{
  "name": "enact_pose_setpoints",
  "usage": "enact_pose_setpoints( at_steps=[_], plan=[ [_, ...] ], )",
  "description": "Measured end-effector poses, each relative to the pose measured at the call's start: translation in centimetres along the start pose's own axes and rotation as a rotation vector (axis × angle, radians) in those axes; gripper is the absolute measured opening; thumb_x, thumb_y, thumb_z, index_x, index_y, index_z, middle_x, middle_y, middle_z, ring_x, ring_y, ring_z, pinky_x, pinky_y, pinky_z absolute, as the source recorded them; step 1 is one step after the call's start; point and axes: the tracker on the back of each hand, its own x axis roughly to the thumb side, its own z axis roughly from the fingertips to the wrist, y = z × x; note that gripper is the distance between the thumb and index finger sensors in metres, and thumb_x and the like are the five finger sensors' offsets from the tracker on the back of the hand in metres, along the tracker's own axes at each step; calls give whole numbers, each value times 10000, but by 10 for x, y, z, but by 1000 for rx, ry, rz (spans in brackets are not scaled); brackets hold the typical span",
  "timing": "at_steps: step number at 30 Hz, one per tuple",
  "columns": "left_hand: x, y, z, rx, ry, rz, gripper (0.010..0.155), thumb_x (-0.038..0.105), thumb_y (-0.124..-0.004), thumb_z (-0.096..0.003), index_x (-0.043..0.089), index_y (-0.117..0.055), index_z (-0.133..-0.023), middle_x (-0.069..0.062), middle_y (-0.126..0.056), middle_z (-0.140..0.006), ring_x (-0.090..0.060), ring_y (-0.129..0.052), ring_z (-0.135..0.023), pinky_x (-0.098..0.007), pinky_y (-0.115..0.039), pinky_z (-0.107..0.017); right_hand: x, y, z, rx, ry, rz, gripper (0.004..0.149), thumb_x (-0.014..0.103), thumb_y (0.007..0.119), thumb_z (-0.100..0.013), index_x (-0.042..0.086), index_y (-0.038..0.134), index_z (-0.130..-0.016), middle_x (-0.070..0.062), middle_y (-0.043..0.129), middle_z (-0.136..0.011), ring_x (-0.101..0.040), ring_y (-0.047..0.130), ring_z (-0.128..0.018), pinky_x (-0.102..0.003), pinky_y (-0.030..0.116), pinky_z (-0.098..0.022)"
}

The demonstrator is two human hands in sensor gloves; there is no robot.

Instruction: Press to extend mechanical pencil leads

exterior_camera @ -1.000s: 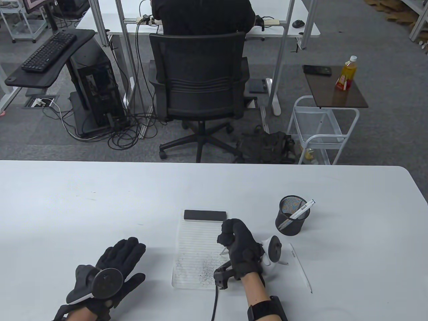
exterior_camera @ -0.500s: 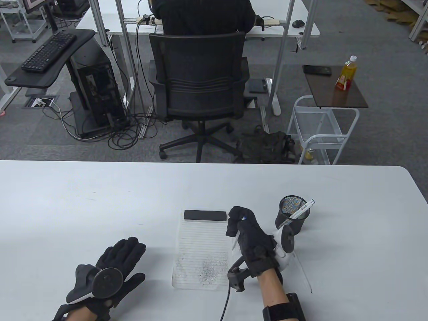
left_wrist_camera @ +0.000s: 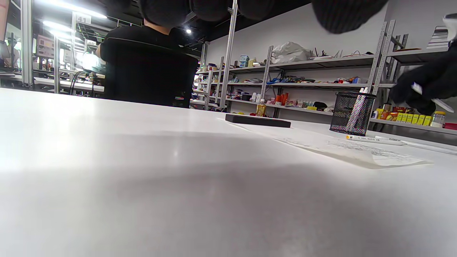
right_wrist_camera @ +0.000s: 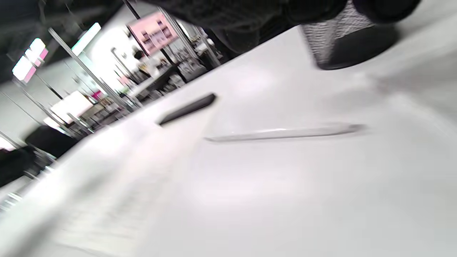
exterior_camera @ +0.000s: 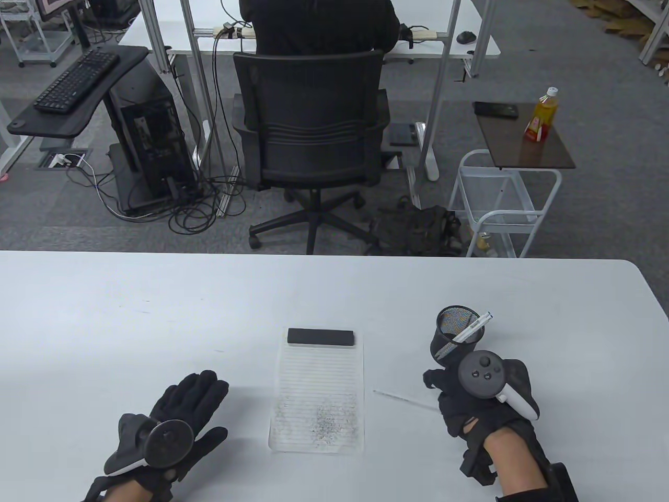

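Observation:
My right hand (exterior_camera: 470,402) is palm down to the right of the paper, tracker on top. In the left wrist view its fingers (left_wrist_camera: 425,85) hold a white mechanical pencil (left_wrist_camera: 433,101) a little above the table, tip pointing down. A second thin white pencil (exterior_camera: 405,400) lies on the table just left of that hand. It also shows in the left wrist view (left_wrist_camera: 375,139) and, blurred, in the right wrist view (right_wrist_camera: 285,134). My left hand (exterior_camera: 193,408) rests flat and empty on the table, fingers spread.
A black mesh pen cup (exterior_camera: 454,340) with one white pencil (exterior_camera: 473,327) in it stands just beyond my right hand. A lined sheet (exterior_camera: 319,397) with scribbles lies in the middle, and a black block (exterior_camera: 321,337) sits on its far edge.
My right hand moved from above the paper to the right and turned palm down. The pencil it held upright over the paper is no longer there. My left hand has not moved.

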Motion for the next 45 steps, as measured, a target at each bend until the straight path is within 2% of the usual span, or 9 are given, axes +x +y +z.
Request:
enact_pose_setpoints(
  at_steps=[5, 10, 18, 31, 40, 42, 43, 45],
  plan=[
    [0, 0, 0, -6, 5, 2, 804, 601, -699, -462, 262, -444, -1145, -122, -463, -1206, -456, -575, -1089, -629, -544, -749, -21, 10, -3, 43, 66, 249, 531, 86, 858, -487, 74, 670, -983, -191, 669, -882, -452, 819, -700, -691, 715, -567],
    [-1, 0, 0, -2, 5, 2, 805, 601, -699, -462, 261, -444, -1145, -120, -462, -1205, -455, -577, -1089, -629, -546, -748, -40, 15, -8, 30, 126, 390, 517, 93, 917, -460, 85, 729, -942, -173, 745, -869, -458, 849, -745, -721, 676, -613],
    [-1, 0, 0, -5, 5, 2, 805, 602, -699, -462, 261, -443, -1145, -121, -463, -1206, -455, -575, -1090, -630, -545, -748, -54, 23, -14, 20, 156, 449, 484, 96, 965, -435, 82, 807, -892, -160, 828, -845, -458, 902, -738, -709, 692, -616],
    [-1, 0, 0, -12, 8, -3, 808, 599, -706, -461, 260, -444, -1146, -121, -465, -1206, -455, -577, -1089, -630, -546, -748, -54, 27, -16, -22, 94, 505, 447, 123, 1005, -405, 62, 897, -834, -158, 918, -789, -450, 978, -693, -679, 751, -594],
    [-1, -1, -1, -15, 8, 0, 806, 600, -704, -462, 262, -443, -1146, -121, -462, -1207, -456, -574, -1091, -630, -544, -750, -55, 28, -15, -26, 81, 506, 448, 139, 992, -419, 50, 895, -848, -174, 915, -799, -455, 973, -702, -689, 732, -602],
    [-1, -1, -1, -15, 8, 2, 806, 600, -704, -461, 262, -445, -1146, -120, -464, -1206, -455, -575, -1090, -630, -544, -750, -55, 24, -14, -16, 105, 484, 461, 192, 979, -443, 53, 887, -872, -177, 900, -825, -470, 945, -744, -700, 709, -612],
    [-1, 0, -1, -13, 8, 3, 806, 600, -702, -462, 262, -444, -1146, -119, -462, -1207, -456, -575, -1090, -630, -544, -750, -56, 18, -12, -47, 111, 481, 467, 241, 945, -463, 58, 877, -887, -173, 889, -841, -472, 925, -775, -699, 702, -617],
    [-2, 0, -1, -11, 8, 4, 806, 600, -702, -462, 260, -444, -1146, -120, -463, -1206, -455, -574, -1090, -631, -543, -750, -56, 5, -8, -177, 117, 414, 462, 263, 912, -484, 62, 870, -898, -170, 882, -846, -473, 911, -782, -700, 704, -610]
  ],
)
